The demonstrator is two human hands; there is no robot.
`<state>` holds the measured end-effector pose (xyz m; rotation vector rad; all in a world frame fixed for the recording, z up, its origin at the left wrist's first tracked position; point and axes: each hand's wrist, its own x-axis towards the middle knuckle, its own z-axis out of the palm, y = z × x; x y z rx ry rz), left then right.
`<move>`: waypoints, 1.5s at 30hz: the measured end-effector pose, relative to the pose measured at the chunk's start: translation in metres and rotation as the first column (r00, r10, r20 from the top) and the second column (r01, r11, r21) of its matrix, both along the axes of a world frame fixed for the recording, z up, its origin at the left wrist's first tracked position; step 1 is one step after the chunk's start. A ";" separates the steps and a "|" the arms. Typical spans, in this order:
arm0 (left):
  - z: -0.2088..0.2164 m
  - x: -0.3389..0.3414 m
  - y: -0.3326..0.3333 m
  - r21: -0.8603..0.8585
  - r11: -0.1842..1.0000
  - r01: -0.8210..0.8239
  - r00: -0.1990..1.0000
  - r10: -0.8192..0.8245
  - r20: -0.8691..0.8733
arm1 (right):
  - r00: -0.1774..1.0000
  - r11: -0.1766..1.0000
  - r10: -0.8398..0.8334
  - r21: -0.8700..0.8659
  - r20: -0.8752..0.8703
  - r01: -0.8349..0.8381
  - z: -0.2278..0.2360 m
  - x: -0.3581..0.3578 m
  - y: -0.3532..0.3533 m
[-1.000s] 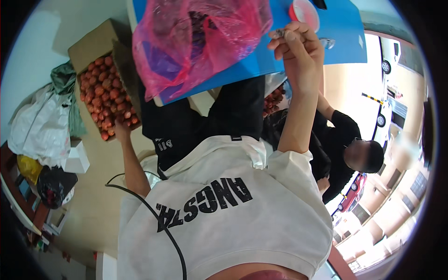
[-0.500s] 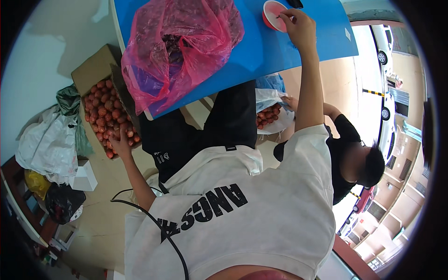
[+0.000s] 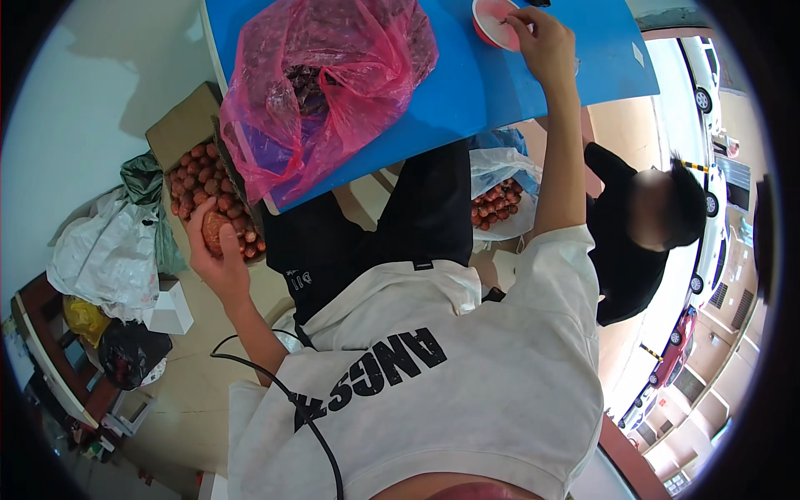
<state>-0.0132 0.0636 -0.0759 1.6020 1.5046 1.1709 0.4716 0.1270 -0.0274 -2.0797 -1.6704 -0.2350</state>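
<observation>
My left hand (image 3: 218, 250) curls its fingers and thumb around a round, reddish-brown fruit (image 3: 214, 232), lifted at the near side of a cardboard box (image 3: 185, 132). Many similar fruits (image 3: 200, 179) fill that box. My right hand (image 3: 543, 43) reaches over the blue table to a small bowl (image 3: 493, 36), red outside with a white rim and a pale pink inside. Its thumb and fingertips pinch together at the bowl's right rim, around something small and dark that I cannot make out. A crumpled pink plastic bag (image 3: 358, 92) with dark pieces showing in its opening lies left of the bowl.
The blue table (image 3: 450, 100) ends above my lap. Below it on the right, a white bag (image 3: 498, 229) holds more reddish fruits. A person in black (image 3: 621, 242) is close on my right. White sacks (image 3: 104, 250) and a black bag (image 3: 133, 354) lie on the left.
My left hand has come up from the fruits in the box with one fruit in its grasp. My right hand stays at the bowl. The person on the right has drawn their hand back from the white bag.
</observation>
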 end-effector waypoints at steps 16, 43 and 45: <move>0.021 0.110 0.068 0.008 0.845 0.534 0.746 -0.477 0.464 | -0.212 0.854 0.481 0.509 -0.851 -0.108 -0.018 -0.190 -0.026; 0.007 0.109 0.066 -0.050 0.899 0.435 0.834 -0.381 0.398 | -0.208 0.890 0.306 0.357 -0.929 -0.283 -0.050 -0.210 -0.040; 0.008 0.110 0.066 -0.053 0.902 0.428 0.841 -0.376 0.389 | -0.213 0.895 0.265 0.322 -0.941 -0.308 -0.047 -0.209 -0.041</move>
